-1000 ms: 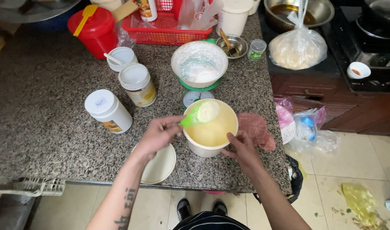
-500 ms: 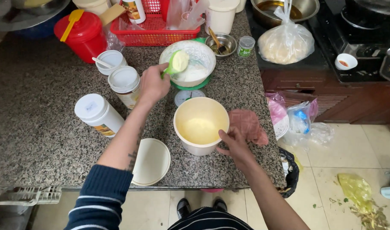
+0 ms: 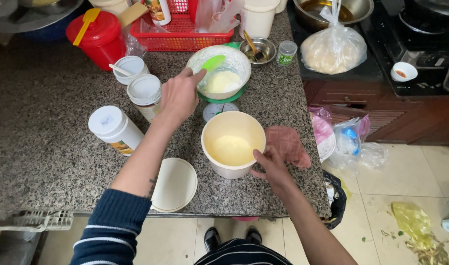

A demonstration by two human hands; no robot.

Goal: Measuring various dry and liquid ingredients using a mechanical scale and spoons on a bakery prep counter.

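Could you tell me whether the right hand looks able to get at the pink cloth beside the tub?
Probably yes. The right hand rests against the cream tub, and the pink cloth lies right beside it on the counter with nothing between them.

Your left hand point(image 3: 179, 95) covers the handle of the green scoop point(image 3: 213, 62); only its bowl shows. The white bowl point(image 3: 236, 59) hides most of the scale point(image 3: 219, 109) beneath it. The steel pot point(image 3: 362, 7) and red basket point(image 3: 185, 37) are cut off by the top edge. Contents of the tied bag point(image 3: 335, 51) can't be told.
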